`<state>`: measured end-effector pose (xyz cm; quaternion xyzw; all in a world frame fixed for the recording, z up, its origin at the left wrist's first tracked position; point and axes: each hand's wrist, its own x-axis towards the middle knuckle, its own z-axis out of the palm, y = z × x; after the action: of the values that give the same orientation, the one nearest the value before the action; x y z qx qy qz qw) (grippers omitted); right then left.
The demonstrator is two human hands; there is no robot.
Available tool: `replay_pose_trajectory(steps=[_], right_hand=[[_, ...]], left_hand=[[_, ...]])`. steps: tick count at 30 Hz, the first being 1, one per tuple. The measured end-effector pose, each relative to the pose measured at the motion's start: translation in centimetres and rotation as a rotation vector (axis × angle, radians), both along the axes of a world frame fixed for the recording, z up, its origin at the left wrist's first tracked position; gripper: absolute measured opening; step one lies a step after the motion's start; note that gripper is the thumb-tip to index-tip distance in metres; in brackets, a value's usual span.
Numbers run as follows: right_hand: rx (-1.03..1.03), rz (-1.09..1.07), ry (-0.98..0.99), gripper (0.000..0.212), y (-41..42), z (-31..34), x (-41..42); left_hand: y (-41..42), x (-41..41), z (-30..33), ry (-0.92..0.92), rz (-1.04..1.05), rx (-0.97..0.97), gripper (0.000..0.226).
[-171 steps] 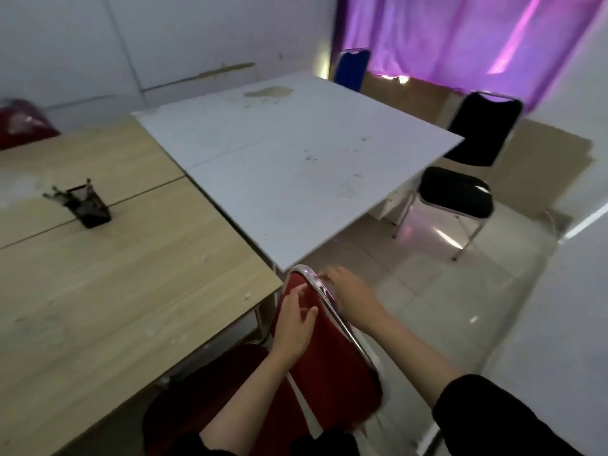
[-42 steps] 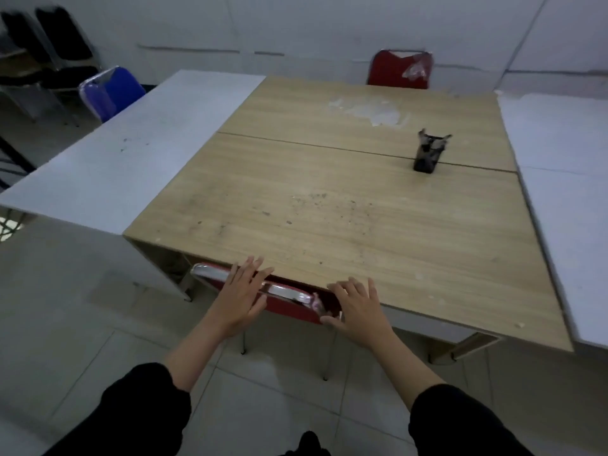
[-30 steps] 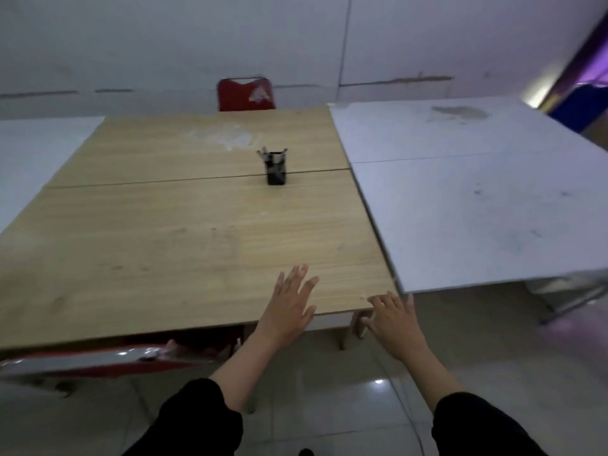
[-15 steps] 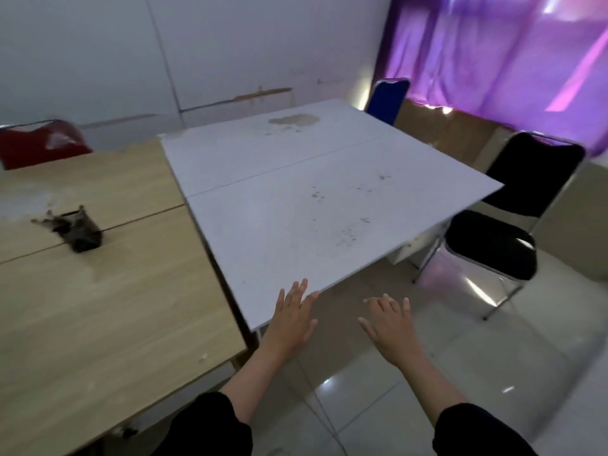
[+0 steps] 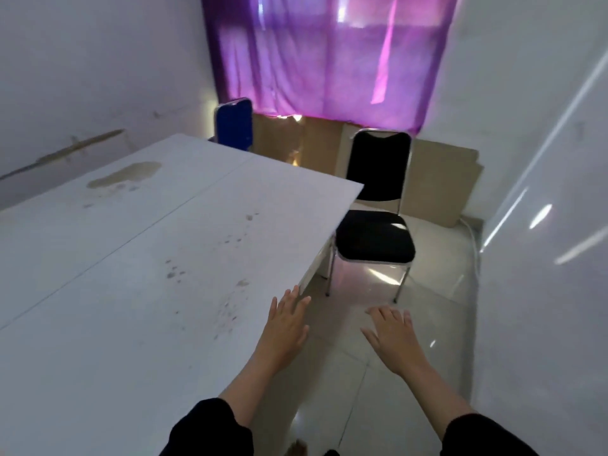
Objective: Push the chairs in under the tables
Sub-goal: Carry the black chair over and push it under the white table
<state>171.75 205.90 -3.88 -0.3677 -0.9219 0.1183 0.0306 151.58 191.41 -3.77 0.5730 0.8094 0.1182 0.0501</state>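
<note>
Chair (image 5: 375, 240) stood out from the table (image 5: 158, 258), next one up.
Left hand (image 5: 286, 327) and right hand (image 5: 393, 337) were spread, holding nothing; gotta reach its backrest.

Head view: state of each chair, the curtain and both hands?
Black chair: pulled out, seat clear of the white table.
Blue chair: backrest close against the table's far edge.
Curtain: drawn shut.
Left hand: open, holds nothing.
Right hand: open, holds nothing.

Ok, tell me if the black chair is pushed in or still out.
Out. The black chair stands clear of the white table, its whole seat showing beyond the table's corner.
</note>
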Motion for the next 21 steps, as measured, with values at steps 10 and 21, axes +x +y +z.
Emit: replay_pose_trajectory(steps=[10,21], right_hand=[[0.003,-0.247,0.098,0.042,13.8,0.4,-1.0],[-0.067,-0.424,0.086,0.067,32.7,-2.6,5.4]], left_hand=[[20.4,-3.2,0.6,-0.019,-0.233,0.014,0.057],[41.6,1.0,-2.3,-0.059,-0.330,0.013,0.061]])
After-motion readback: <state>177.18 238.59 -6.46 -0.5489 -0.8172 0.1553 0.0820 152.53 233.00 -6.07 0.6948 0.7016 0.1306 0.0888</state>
